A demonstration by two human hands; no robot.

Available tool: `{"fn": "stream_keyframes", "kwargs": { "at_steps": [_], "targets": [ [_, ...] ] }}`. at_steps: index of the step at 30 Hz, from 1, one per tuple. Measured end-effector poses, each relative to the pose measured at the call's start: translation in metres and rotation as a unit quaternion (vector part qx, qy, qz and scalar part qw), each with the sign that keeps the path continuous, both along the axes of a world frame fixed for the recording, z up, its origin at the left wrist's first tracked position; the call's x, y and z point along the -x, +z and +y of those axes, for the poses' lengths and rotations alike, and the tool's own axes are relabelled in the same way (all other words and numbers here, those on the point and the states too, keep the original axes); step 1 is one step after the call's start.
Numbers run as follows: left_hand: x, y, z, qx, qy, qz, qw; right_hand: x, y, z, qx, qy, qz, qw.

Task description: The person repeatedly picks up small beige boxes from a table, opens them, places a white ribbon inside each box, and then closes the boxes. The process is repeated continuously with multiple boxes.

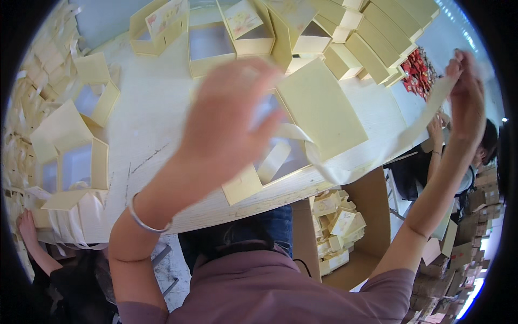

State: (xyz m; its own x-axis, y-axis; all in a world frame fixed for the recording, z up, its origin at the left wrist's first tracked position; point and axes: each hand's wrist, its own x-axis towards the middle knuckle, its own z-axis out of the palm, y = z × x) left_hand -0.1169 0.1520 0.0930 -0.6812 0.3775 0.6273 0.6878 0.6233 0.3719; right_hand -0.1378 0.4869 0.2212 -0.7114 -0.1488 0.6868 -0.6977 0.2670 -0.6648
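In front of me an open cream gift box lies on the table, its lid folded back to the right and its pale inner compartments partly hidden by my arm. My left hand is over the box, smeared by motion, thumb apart from the fingers and nothing seen in it. Raised far out to the right, my right hand pinches one end of a cream ribbon. From there the ribbon sags in a loop back to the box, where its other end lies across the compartments.
More open cream boxes stand along the far side of the white table, with stacked ones at the far right. Others with ribbons are at the left, near another person's hand. A carton of small boxes sits below the table edge. Another person works at right.
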Motion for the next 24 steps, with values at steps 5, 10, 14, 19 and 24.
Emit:
{"fn": "stream_keyframes", "kwargs": {
  "at_steps": [5, 10, 14, 19, 24],
  "targets": [
    [0.002, -0.029, -0.038, -0.224, 0.09, -0.204, 0.949, 0.03, -0.075, -0.136, -0.137, 0.151, -0.325, 0.923],
    [-0.002, -0.052, -0.048, -0.386, 0.007, -0.514, 0.766, 0.056, -0.156, -0.176, -0.434, 0.143, -0.223, 0.861],
    [-0.01, -0.055, -0.059, -0.388, 0.039, -0.575, 0.719, 0.058, -0.168, -0.182, -0.491, 0.195, -0.234, 0.816],
    [-0.012, -0.056, -0.054, -0.399, 0.063, -0.572, 0.714, 0.062, -0.177, -0.181, -0.481, 0.214, -0.204, 0.825],
    [-0.014, -0.055, -0.057, -0.404, 0.056, -0.573, 0.711, 0.064, -0.169, -0.188, -0.521, 0.225, -0.257, 0.782]
  ]
}}
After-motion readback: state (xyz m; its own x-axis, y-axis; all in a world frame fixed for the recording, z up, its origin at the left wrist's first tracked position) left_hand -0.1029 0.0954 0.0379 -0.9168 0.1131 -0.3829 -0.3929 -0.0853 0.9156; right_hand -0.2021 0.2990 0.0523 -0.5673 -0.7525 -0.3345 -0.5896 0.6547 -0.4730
